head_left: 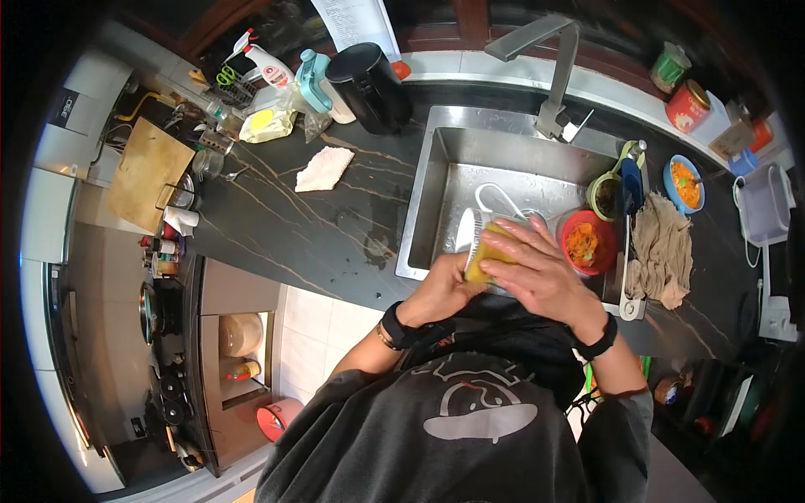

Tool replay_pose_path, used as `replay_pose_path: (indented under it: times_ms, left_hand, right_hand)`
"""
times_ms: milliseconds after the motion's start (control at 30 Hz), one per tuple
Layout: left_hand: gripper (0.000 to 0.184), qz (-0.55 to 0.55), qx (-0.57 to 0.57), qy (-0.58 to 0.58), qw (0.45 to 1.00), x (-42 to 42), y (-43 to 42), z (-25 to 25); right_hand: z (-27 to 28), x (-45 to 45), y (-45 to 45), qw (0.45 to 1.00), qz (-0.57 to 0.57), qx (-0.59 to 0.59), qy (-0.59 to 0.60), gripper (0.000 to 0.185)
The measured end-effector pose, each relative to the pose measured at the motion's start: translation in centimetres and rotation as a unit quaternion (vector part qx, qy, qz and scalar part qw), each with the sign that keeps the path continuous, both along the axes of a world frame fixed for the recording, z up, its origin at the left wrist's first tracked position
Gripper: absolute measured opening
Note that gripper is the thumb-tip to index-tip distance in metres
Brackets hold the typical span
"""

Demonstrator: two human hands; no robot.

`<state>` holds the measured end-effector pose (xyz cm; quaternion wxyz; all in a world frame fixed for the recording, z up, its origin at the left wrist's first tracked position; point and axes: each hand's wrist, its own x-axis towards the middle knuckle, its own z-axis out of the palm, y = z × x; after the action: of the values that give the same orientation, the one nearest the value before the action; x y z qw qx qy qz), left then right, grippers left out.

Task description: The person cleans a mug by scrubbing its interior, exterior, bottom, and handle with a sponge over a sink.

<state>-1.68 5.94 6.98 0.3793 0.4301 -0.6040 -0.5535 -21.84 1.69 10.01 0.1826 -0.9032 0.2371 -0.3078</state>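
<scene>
Above the near side of the steel sink [428,193], my left hand [449,289] grips a clear ribbed container [471,239] from the left and below. My right hand [541,272] presses a yellow sponge [496,251] against it, with the fingers laid over the sponge. Behind them in the basin is a white looped handle [499,197]; what it belongs to is partly hidden. Just right of my right hand stands a red bowl [599,267] with shredded orange food. A green strainer [597,197] with dark contents sits behind that bowl.
A grey faucet [563,80] rises behind the sink. Crumpled brown cloth [662,251] and a blue bowl [681,168] of orange shreds lie to the right. On the left counter are a pink cloth [324,169], a black canister [365,88] and a cutting board [149,174].
</scene>
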Motion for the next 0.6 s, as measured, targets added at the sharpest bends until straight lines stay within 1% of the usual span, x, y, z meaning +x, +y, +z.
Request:
replay_pose_path:
  times_ms: [33,67,100,167,200,267,300,367,400,467,500,567,600]
  left_hand:
    - [0.022,0.008,-0.005,0.023,1.000,0.1,-0.1,0.1]
    - [0.022,0.015,0.063,0.050,0.997,0.5,-0.2,0.1]
    - [0.022,0.018,0.062,0.053,0.997,0.5,-0.4,0.3]
    - [0.023,0.017,0.028,-0.006,0.999,0.4,-0.8,1.0]
    - [0.023,0.017,0.029,-0.006,0.999,0.3,-0.8,0.8]
    - [0.022,-0.019,-0.027,-0.064,0.997,0.2,-0.9,0.5]
    - [0.022,-0.020,-0.026,-0.066,0.997,0.2,-0.8,0.5]
    - [0.020,-0.019,0.025,-0.003,1.000,0.3,-0.5,0.5]
    - [0.020,-0.017,0.024,-0.003,1.000,0.4,-0.4,0.5]
    - [0.023,0.021,0.071,0.009,0.997,0.8,-0.4,0.4]
    - [0.023,0.025,0.071,0.010,0.997,0.9,-0.5,0.4]
    - [0.024,0.016,0.030,-0.037,0.999,0.7,-0.8,0.5]
    - [0.024,0.016,0.031,-0.037,0.999,0.5,-0.8,0.3]
  right_hand:
    - [-0.1,-0.9,-0.3,1.000,0.001,-0.005,0.014,0.039]
    - [-0.5,-1.8,-0.5,1.000,-0.012,0.000,0.016,0.037]
    - [-0.6,-1.6,-0.5,1.000,-0.009,-0.001,0.018,0.037]
    - [-0.8,-1.1,-0.1,1.000,-0.027,-0.003,0.009,0.033]
    - [-0.8,0.1,0.1,0.999,-0.028,-0.020,0.014,0.031]
    - [-0.2,1.0,0.1,1.000,-0.016,-0.018,0.003,0.032]
    - [-0.2,1.3,0.1,1.000,-0.003,-0.014,-0.009,0.032]
    - [-1.1,0.2,-0.1,1.000,-0.002,-0.020,-0.023,0.034]
    - [-1.4,-0.7,-0.2,0.999,-0.016,-0.006,-0.027,0.033]
    - [-2.0,-2.0,-0.3,0.998,-0.056,0.018,-0.030,0.031]
    - [-2.2,-1.7,-0.3,0.998,-0.052,0.019,-0.029,0.031]
    - [-2.4,-1.0,0.1,0.997,-0.073,-0.022,-0.014,0.033]
    - [-2.2,0.0,0.5,0.998,-0.062,-0.028,0.006,0.035]
